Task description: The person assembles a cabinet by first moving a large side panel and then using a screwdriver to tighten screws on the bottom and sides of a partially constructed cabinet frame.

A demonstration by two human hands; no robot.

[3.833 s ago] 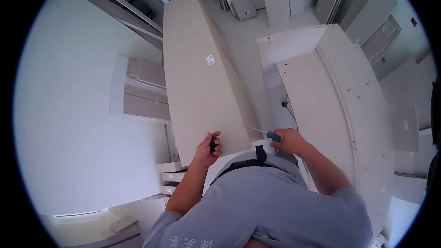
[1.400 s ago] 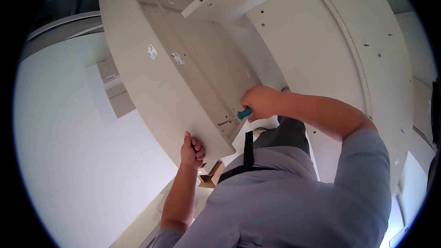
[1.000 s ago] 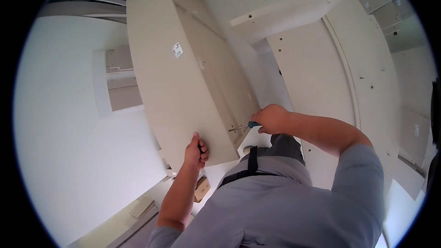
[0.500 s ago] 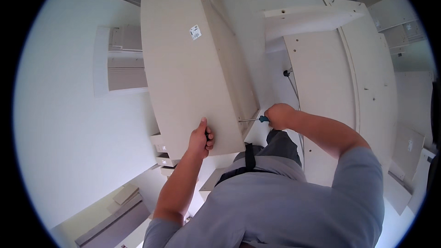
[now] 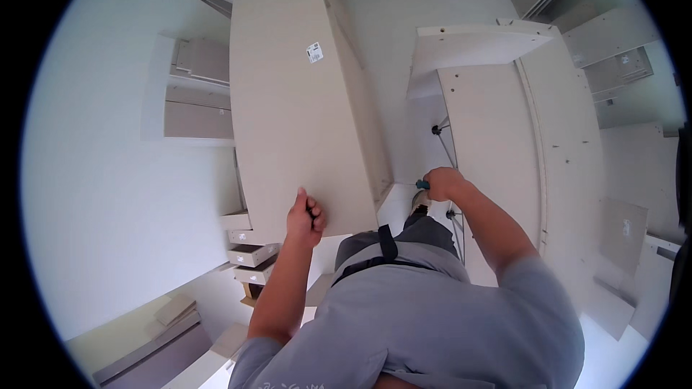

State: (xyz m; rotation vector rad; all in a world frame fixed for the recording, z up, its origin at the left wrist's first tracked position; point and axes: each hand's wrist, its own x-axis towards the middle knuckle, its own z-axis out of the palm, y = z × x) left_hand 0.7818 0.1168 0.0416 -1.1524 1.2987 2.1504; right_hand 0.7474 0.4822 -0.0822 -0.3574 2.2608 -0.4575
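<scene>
My right hand [image 5: 445, 184] is closed around the teal handle of a screwdriver [image 5: 423, 184]. Its thin shaft shows faintly, pointing left toward the lower open side of a pale cabinet [image 5: 299, 122]; I cannot tell whether its tip touches. My left hand [image 5: 304, 222] is curled with the thumb stretched along the top, over the cabinet's broad panel near its close end. Something small and dark shows between those fingers, too hidden to name. A white label [image 5: 314, 52] is stuck on the panel farther up.
Right of my right hand stands another pale furniture frame [image 5: 490, 130], with metal rods and black fittings [image 5: 436, 130] beside it. Small boxes [image 5: 252, 253] are stacked left of my left arm. Loose panels [image 5: 623, 230] lean at the far right; my shoe [image 5: 419, 202] is below the screwdriver.
My right hand has drawn the screwdriver back to the right from the cabinet's inner side. My left hand stays curled near the panel's close end. The whole view has shifted slightly.
</scene>
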